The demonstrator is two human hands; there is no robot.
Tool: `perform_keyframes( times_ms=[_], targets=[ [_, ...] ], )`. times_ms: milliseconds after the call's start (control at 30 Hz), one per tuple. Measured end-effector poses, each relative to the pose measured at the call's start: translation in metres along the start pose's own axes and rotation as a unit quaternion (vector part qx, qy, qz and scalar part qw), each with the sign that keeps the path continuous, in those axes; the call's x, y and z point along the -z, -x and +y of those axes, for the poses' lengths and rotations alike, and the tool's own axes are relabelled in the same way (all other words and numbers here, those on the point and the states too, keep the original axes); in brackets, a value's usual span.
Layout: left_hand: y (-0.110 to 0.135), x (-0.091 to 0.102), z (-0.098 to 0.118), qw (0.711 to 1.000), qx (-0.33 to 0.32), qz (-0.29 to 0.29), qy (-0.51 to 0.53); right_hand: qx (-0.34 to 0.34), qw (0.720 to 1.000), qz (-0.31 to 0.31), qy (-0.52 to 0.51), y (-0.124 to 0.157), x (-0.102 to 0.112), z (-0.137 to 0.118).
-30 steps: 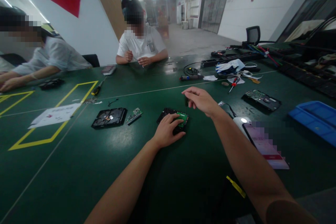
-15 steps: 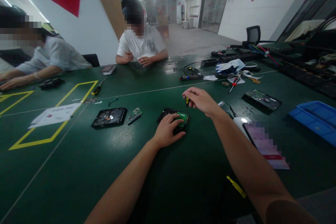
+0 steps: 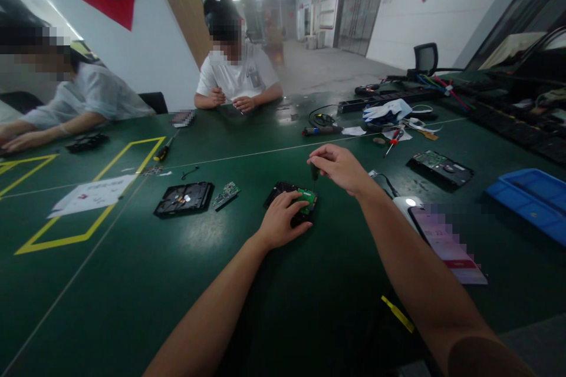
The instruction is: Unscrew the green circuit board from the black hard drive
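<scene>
A black hard drive (image 3: 275,189) with a green circuit board (image 3: 306,196) lies on the table in front of me. My left hand (image 3: 283,218) grips it from the near side, fingers across the board and thumb along the near edge. In the pinched fingers of my right hand (image 3: 336,168) is a small screwdriver (image 3: 314,171), upright over the board's far right corner. Its thin shaft points down to the board; the exact contact of the tip is too small to tell. To the left are another hard drive (image 3: 184,198) and a loose circuit board (image 3: 227,195).
On the right are a third hard drive (image 3: 440,168), a blue tray (image 3: 528,200) and a phone (image 3: 446,241). A yellow strip (image 3: 398,313) lies near my right forearm. Farther back are a red-handled screwdriver (image 3: 395,140) and gloves (image 3: 387,112). Two people sit across and to the left.
The screwdriver has turned in my right fingers: the yellow on its handle showed before and the handle looks dark now. My left hand stays in place on the hard drive.
</scene>
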State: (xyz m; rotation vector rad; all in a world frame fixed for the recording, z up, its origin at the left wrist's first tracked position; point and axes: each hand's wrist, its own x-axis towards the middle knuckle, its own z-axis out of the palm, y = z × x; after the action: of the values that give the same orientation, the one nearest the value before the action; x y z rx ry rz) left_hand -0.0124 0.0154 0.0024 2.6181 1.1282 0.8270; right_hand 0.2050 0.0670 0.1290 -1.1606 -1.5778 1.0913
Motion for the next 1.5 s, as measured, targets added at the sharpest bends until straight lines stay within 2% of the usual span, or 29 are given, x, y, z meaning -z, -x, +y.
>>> perform_keyframes(
  times_ms=[133,300,667,1167,1333,1500],
  targets=[
    [0.0012,-0.0011,-0.0011,1.0,0.002,-0.003,0.0,0.007,1.0,-0.016,0.017,-0.0002,-0.0005,-0.0001],
    [0.0016,-0.0023,-0.002,1.0,0.002,-0.004,0.0,-0.021,0.999,-0.033,0.013,-0.0026,-0.0008,0.003],
    [0.001,-0.0014,-0.0015,1.0,-0.002,-0.002,-0.002,0.011,0.999,0.005,0.049,-0.001,-0.0025,0.0068],
    [0.0007,-0.0021,-0.0022,1.0,-0.005,0.002,0.002,-0.024,0.999,-0.02,-0.013,-0.0032,-0.0023,0.0041],
    [0.0006,-0.0004,-0.001,1.0,-0.005,0.001,-0.001,-0.008,0.994,0.023,0.107,-0.0006,0.0016,0.0024],
    [0.0007,-0.0003,-0.0012,1.0,-0.006,0.003,0.001,0.007,0.962,0.098,0.253,0.0019,0.0031,0.0002]
  ],
)
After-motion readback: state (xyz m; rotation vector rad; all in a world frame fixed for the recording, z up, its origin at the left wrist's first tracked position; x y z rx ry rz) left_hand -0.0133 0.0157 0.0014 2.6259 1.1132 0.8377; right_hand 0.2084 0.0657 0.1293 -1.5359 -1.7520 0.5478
